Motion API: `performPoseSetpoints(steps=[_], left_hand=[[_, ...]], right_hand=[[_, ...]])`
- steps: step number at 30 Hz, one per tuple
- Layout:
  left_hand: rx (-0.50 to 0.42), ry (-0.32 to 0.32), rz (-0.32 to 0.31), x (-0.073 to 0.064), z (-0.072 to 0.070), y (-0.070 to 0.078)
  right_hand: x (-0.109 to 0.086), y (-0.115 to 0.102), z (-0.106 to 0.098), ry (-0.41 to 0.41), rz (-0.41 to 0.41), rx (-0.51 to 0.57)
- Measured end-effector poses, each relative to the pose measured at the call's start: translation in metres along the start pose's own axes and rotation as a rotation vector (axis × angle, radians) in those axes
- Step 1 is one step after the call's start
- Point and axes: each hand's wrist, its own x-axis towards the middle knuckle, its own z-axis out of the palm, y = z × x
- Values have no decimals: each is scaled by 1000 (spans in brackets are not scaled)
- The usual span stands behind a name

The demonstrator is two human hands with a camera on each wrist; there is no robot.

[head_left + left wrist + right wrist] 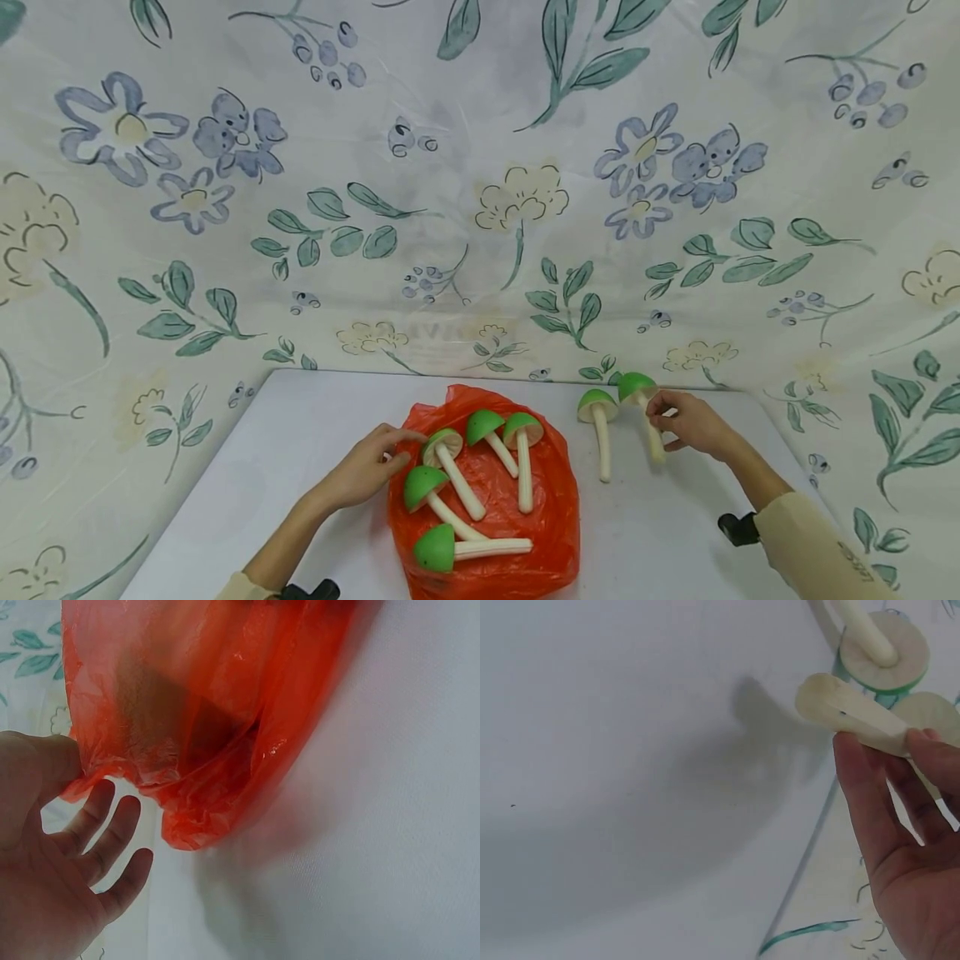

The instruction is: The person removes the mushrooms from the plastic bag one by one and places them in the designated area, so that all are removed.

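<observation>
Taking the red plastic bag [557, 525] as the clock's centre, the nearest thing on it is a sideways mushroom [491, 547] at seven o'clock, its green cap to the left. A bent-stemmed mushroom [423, 483] has its cap at nine, and beyond it the left hand [367, 468], at ten, seems to pinch the bag's rim between thumb and forefinger, the other fingers spread free. Farther in, a leaning mushroom [461, 483] has its cap at eleven, a short-looking mushroom [486, 427] at twelve and an upright-facing mushroom [525, 475] at one. Outside the bag, towards two o'clock, an outer mushroom [602, 437] lies on the white table [225, 517]; just past it, the right hand [693, 425] pinches the held mushroom [636, 388] by its stem, thumb against fingers, seemingly raised, judging by the shadow. The step in hand looks like moving single mushrooms while the bag is steadied; whether this one is being set down or picked up, I cannot tell. Either way, the next move calls for a light, sure hold on the stem, clear of its neighbour. Farthest, at twelve, hangs a flowered cloth [450, 167].
</observation>
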Motion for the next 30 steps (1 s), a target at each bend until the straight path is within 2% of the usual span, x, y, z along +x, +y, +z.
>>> performPoseSetpoints(steps=[9,19,30], left_hand=[[9,-7,-9,-6,0,-3],[3,-5,-8,-9,1,-4],[7,-1,27,-4,1,1]], right_hand=[[-6,14,15,-29,43,38],[-2,19,26,-8,46,-15],[-3,11,19,-18,62,-100]])
